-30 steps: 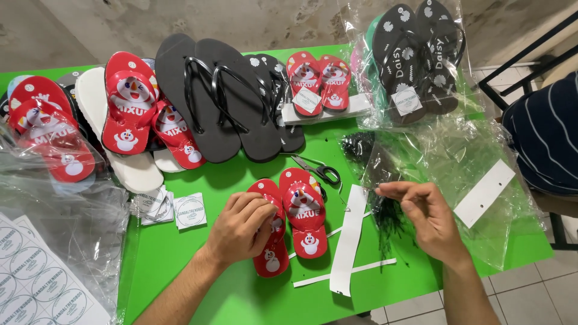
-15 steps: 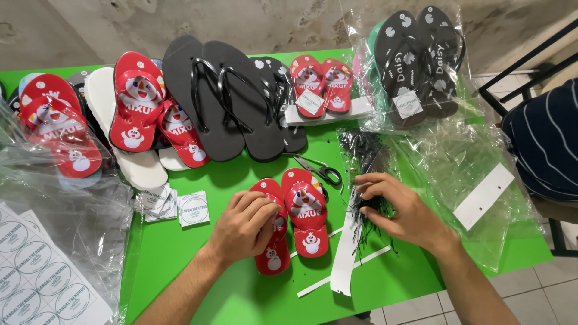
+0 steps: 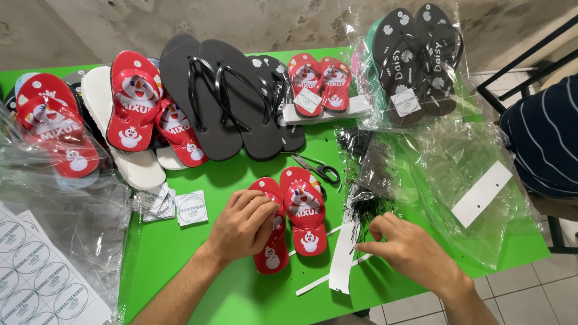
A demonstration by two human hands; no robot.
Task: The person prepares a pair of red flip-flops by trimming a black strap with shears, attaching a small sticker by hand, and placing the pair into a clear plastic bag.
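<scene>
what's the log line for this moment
left hand: on small red sandals | right hand: at black ties | scissors: on green table

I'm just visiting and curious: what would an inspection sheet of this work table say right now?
Surface: green table, largely covered.
Job's things: small red sandal pair with cartoon print lying under the left hand; white card strip and clear bag of black fasteners by the right hand.
Clutter: large black sandals, more red sandals, bagged black pair, scissors, round label stickers, empty clear bags.
Hands: left fingers rest on the left small sandal; right fingers are bent near the fasteners, grip unclear.
Cables: nothing seen.
Surroundings: grey wall, tiled floor, another person's striped sleeve at right.
</scene>
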